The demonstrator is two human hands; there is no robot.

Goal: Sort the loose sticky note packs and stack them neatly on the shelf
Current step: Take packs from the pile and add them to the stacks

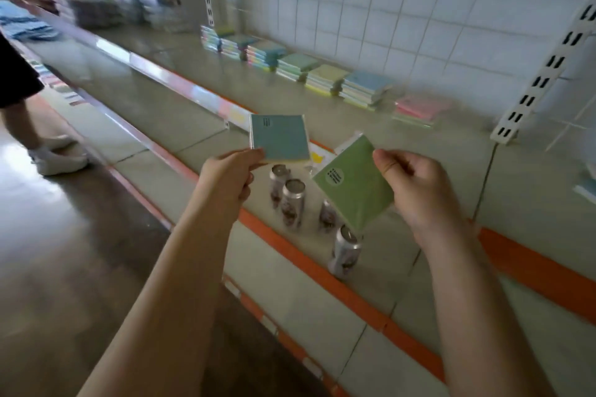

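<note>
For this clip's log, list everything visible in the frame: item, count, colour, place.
blue pack: one, blue, held up in front of the upper shelf edge.
green pack: one, green with a round label, held tilted above the cans.
stacked packs: a row of about seven stacks, blue, green, yellow, with a pink one at the right end, along the back of the upper shelf.
cans: four, silver, upright on the lower shelf.
shelf edge: orange strip.
another person: white shoes, far left.
left hand: pinches the blue pack.
right hand: pinches the green pack.
</note>
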